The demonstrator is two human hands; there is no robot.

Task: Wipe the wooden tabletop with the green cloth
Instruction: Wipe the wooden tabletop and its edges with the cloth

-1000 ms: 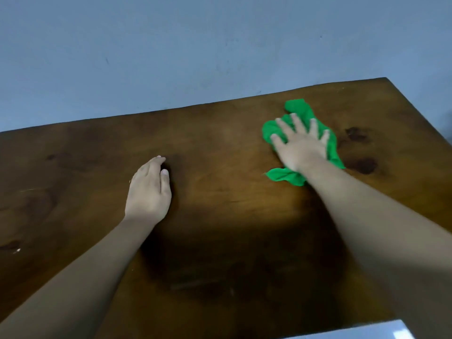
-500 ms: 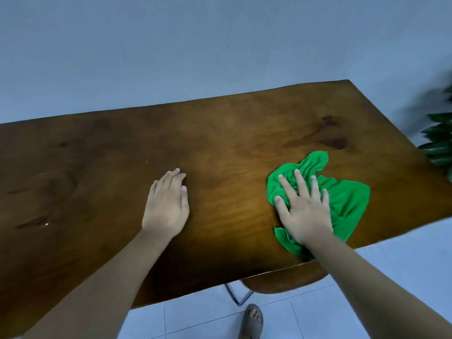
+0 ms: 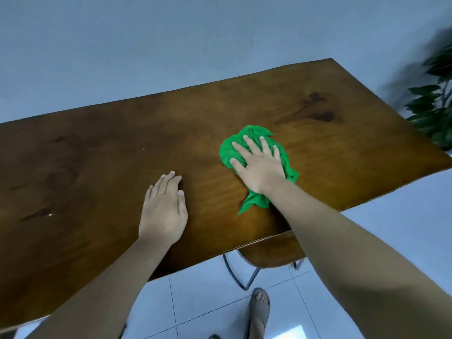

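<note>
I am pressing my right hand (image 3: 260,167) flat on the green cloth (image 3: 254,152), fingers (image 3: 249,145) spread wide across it, palm down, thumb pointing left and lying on the cloth's left part. I am not pinching the cloth, only pinning it against the tabletop (image 3: 97,167). The cloth is lying bunched on the right half of the wood, closer to the near edge than to the far one. A crumpled lobe is sticking out beyond my fingertips toward the far side, and a narrower tail is trailing out from under my wrist toward the near edge.

My left hand (image 3: 163,209) is resting palm down on the bare wood, to the left of the cloth and apart from it. Its fingers are lying close together, thumb tucked along the side, holding nothing.

Two dark knots (image 3: 322,108) are showing in the grain beyond the cloth, toward the far right corner, and a pale speck (image 3: 50,214) is sitting on the wood well to the left. Under the near edge a wooden seat (image 3: 269,253) on metal legs is poking out over the pale tiled floor (image 3: 208,302), and my sandalled foot (image 3: 260,307) is standing on the tiles below it. Blurred dark leaves of a plant (image 3: 435,108) are hanging past the table's right end, against the blue-grey wall (image 3: 171,45)
</note>
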